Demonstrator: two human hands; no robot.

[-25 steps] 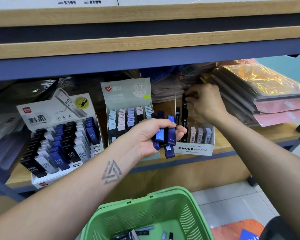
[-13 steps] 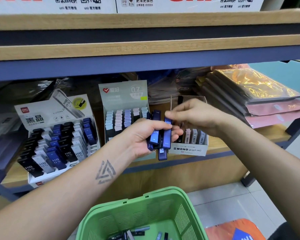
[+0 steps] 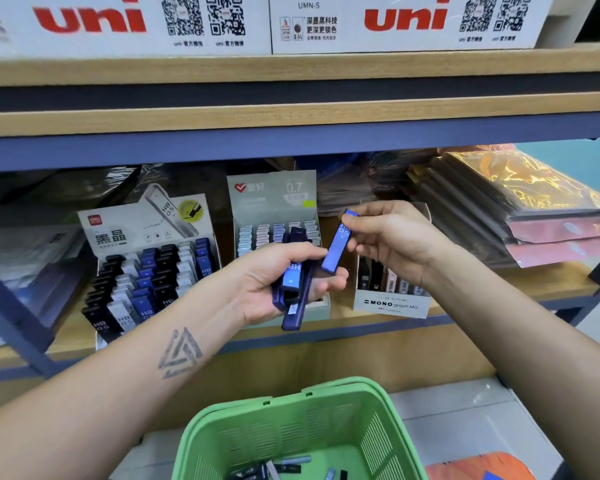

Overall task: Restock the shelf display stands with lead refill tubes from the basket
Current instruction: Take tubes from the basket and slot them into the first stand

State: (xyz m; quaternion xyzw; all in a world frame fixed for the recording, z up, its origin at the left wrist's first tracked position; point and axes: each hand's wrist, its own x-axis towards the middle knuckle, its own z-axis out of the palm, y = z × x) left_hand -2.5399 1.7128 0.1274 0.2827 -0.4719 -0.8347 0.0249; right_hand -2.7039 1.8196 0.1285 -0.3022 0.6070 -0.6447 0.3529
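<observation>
Wooden shelf edge [image 3: 361, 327] runs behind both hands; my right hand [image 3: 392, 242] pinches one blue rectangular plastic lead tube [image 3: 336, 245], my left hand [image 3: 274, 282] grips a bundle of dark blue tubes [image 3: 297, 289], green plastic basket [image 3: 388, 427] below.

basket [image 3: 284, 431] below shelf [image 3: 499, 292], stands [image 3: 146, 268] on shelf

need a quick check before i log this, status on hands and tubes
Left hand grips a bundle of dark blue tubes. Right hand pinches one blue HB 0.5 tube, clear of the stands. More tubes in green basket. Nothing blocking.
</observation>
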